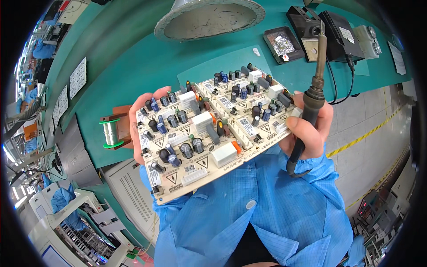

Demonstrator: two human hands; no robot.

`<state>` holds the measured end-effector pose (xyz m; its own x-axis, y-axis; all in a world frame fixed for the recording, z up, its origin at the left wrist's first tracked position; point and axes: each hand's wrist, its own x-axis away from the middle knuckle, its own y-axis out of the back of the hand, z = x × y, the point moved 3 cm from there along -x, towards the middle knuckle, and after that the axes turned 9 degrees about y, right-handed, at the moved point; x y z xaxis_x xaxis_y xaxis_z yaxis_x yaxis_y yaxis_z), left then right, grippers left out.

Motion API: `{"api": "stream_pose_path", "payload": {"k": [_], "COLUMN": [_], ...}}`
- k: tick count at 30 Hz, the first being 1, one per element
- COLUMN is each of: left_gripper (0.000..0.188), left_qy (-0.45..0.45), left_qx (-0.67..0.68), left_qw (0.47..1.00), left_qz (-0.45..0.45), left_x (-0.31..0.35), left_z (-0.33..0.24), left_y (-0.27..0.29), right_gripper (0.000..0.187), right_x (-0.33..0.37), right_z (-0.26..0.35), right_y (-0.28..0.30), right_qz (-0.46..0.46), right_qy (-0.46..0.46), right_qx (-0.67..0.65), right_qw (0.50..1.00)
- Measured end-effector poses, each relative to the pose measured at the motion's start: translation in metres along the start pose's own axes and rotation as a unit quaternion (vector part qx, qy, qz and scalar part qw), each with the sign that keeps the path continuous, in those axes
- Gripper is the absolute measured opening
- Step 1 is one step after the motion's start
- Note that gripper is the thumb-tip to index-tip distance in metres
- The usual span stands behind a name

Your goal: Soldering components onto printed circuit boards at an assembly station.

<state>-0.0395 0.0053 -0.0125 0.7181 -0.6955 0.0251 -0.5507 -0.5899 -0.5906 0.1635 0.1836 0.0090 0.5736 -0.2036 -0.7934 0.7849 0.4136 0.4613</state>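
One cream circuit-board panel (214,138), crowded with dark capacitors (182,116), is held aloft: left hand (134,113) gripping its left edge, right hand (315,141) its right edge and one soldering iron (314,100). Left of the panel, one green-rimmed spool (111,133); beyond it, one hood (211,22).

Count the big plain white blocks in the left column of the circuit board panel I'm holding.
3 on the circuit board panel: an upper block near the far edge, a middle block, and a lower block nearest your body. None looks hidden in that column.
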Motion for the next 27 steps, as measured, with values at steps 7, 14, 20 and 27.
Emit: {"api": "stream_pose_path", "payload": {"k": [7, 14, 20, 27], "left_gripper": [0.038, 0.031, 0.037, 0.042], "left_qy": [-0.038, -0.176, -0.246, -0.381], "left_qx": [-0.051, -0.117, -0.293, -0.424], "left_qw": [0.993, 0.977, 0.924, 0.82], "left_qz": [-0.103, -0.028, 0.031, 0.047], "left_x": [0.021, 0.031, 0.032, 0.023], "left_z": [-0.006, -0.01, -0.017, -0.043], "left_y": [-0.024, -0.032, -0.042, -0.05], "right_gripper": [0.044, 0.039, 0.033, 0.03], "right_x": [0.019, 0.023, 0.028, 0.019], "right_z": [-0.013, -0.035, -0.052, -0.053], "right_y": [-0.01, -0.026, -0.035, -0.036], "right_qz": [-0.172, -0.12, -0.115, -0.124], "right_qy": [-0.331, -0.014, -0.067, -0.052], "right_qx": [-0.387, -0.078, -0.114, -0.135], "right_qw": [0.843, 0.99, 0.985, 0.982]}}
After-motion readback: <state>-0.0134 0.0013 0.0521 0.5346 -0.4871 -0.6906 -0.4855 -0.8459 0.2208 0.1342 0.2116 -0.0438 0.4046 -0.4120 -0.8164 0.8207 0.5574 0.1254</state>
